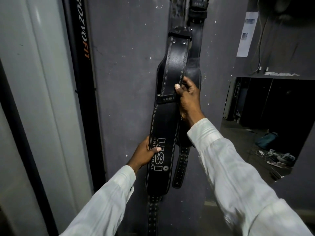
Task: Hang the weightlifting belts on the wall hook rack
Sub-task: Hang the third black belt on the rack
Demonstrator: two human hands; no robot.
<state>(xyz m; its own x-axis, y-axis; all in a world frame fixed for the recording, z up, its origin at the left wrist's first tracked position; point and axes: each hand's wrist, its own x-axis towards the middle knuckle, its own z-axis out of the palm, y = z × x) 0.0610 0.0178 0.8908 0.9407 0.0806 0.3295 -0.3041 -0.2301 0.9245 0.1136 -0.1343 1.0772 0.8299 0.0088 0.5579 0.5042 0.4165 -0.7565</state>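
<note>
With right hand [187,97] pinching front belt [163,126] above its USI keeper loop [167,99] and left hand [146,155] gripping below it: raise buckle end evenly, keep flat against hung belt [195,53] behind.

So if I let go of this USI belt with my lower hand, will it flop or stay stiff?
The USI belt probably stays fairly stiff: its wide padded section holds a gentle curve between the left hand and right hand. The narrow perforated tail already dangles, so it likely swings.

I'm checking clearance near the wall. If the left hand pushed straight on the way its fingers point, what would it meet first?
The left hand already grips the USI belt; going on, it would probably meet the second belt beside it, though depth is unclear.
</note>
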